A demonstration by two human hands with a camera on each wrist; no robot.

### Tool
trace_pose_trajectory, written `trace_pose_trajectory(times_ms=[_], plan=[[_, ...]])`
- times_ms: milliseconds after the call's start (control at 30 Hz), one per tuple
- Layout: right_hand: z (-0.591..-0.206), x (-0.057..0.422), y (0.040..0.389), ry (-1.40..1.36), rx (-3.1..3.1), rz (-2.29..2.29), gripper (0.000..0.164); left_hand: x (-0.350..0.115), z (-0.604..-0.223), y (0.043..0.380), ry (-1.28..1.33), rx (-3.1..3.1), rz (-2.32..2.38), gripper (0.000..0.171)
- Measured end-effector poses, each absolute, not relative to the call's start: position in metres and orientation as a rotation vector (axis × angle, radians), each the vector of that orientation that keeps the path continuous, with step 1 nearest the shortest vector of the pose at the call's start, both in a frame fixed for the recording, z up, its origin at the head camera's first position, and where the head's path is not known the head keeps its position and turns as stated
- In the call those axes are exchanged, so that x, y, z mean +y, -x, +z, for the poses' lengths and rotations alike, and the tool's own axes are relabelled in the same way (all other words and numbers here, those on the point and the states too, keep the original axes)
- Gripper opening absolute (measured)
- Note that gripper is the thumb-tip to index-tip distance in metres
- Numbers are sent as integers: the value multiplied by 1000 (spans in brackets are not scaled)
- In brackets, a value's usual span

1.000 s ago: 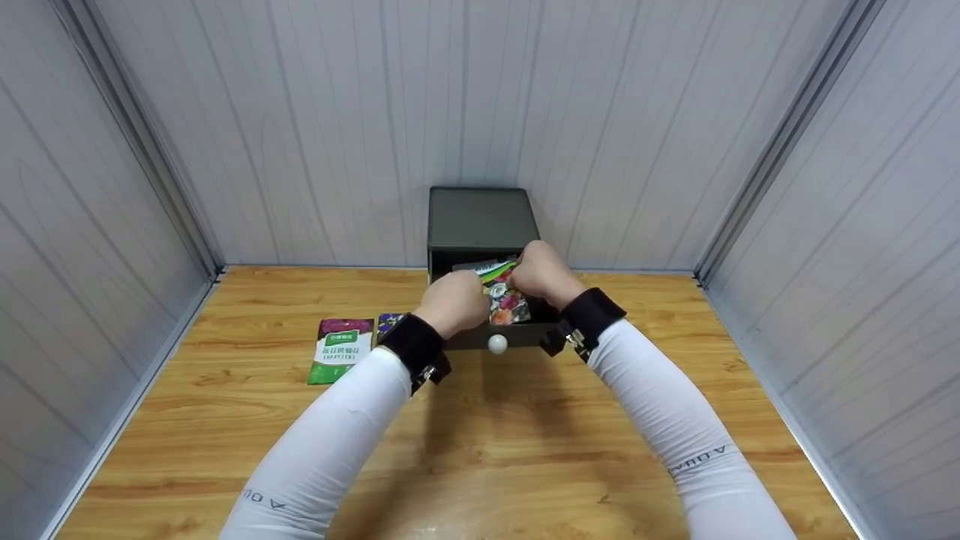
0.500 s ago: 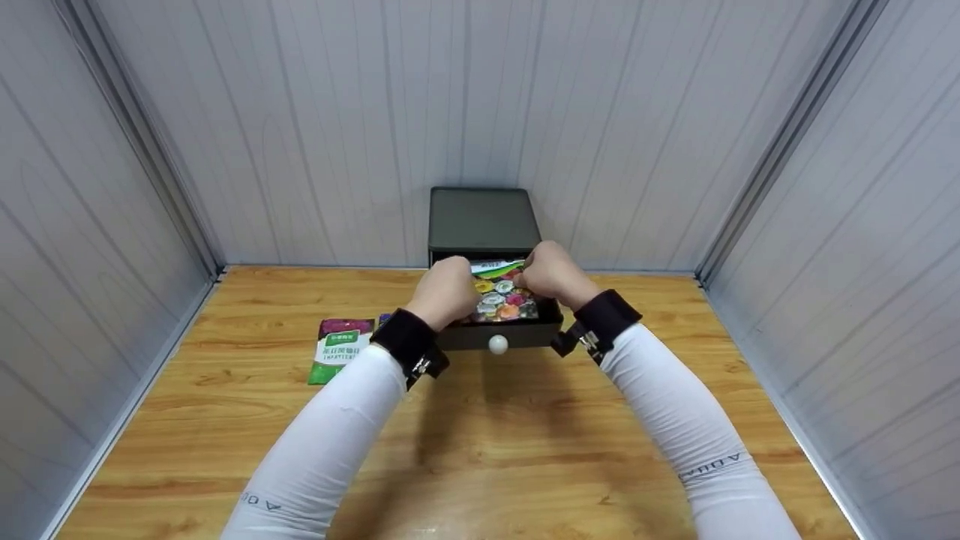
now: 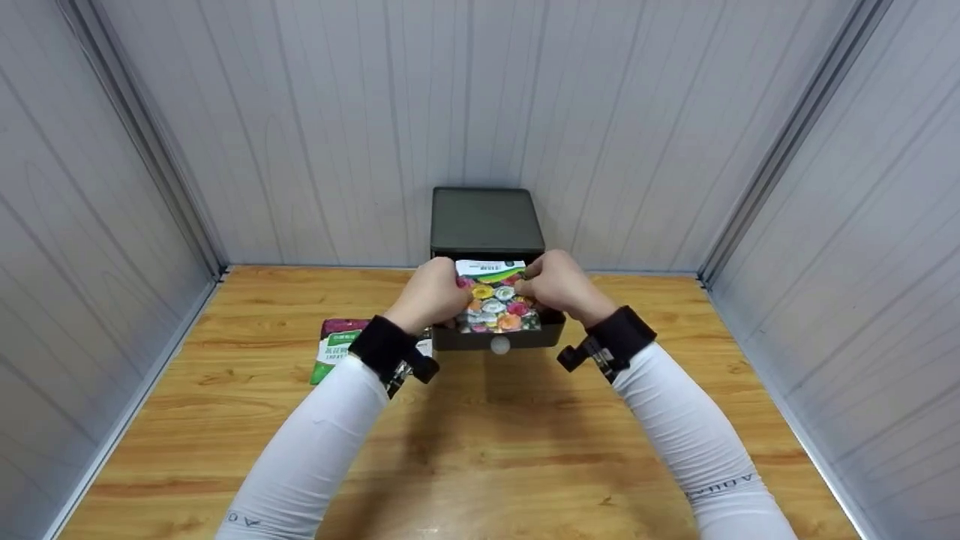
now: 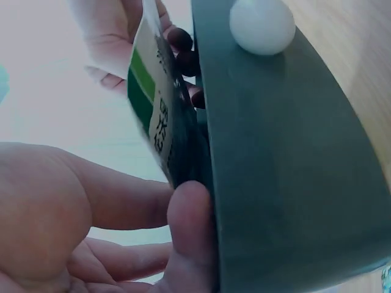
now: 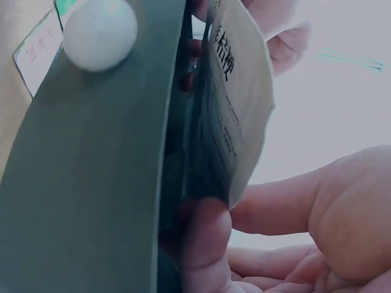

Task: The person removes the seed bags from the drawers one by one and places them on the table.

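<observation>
A seed packet [image 3: 495, 306] with a colourful flower print and a white-and-green top lies between my hands, over the pulled-out drawer [image 3: 459, 343] of a small dark grey box [image 3: 486, 217]. My left hand [image 3: 433, 291] pinches its left edge between thumb and fingers. On the opposite edge, my right hand [image 3: 561, 283] pinches it the same way. In the left wrist view the packet [image 4: 156, 101] stands tilted just behind the drawer front [image 4: 281, 152]. The right wrist view shows printed black characters on the packet [image 5: 235, 104]. The drawer's inside is mostly hidden.
A magenta, white and green packet [image 3: 330, 352] lies on the wooden table [image 3: 510, 450] to the left. Another packet [image 3: 425, 346] is mostly covered by my left wrist. A round white knob [image 3: 500, 345] sticks out from the drawer front. White panel walls [image 3: 360, 135] surround the table.
My hands have spread apart, and the packet between them has come toward me. More of its printed face shows, its lower edge now nearer the drawer front. The box stays put.
</observation>
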State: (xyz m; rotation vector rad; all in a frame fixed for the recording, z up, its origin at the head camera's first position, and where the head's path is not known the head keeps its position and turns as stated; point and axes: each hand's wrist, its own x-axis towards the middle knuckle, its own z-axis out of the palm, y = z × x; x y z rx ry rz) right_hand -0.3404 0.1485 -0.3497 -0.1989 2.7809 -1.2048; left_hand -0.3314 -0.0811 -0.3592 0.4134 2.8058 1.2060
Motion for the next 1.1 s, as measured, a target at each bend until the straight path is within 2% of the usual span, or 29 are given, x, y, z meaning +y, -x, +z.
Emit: trace_pose_trajectory(times_ms=[133, 233, 333, 433, 633, 1100], plan=[[-350, 148, 334, 183, 2782, -1218, 44, -84, -360, 328, -386, 2762, 1262, 24], [-350, 148, 330, 190, 2782, -1221, 48, -86, -358, 324, -376, 2740, 1302, 11], [-351, 147, 326, 183, 2778, -1239, 50, -89, -357, 319, -398, 2724, 1333, 9], [-351, 144, 321, 154, 2787, -1252, 52, -94, -357, 315, -429, 2718, 1350, 14], [-352, 136, 312, 156, 2808, -1284, 50, -104, -358, 308, -423, 2763, 1367, 39], [-364, 117, 303, 191, 2771, -1394, 55, -127, -372, 304, -401, 2727, 1555, 45]])
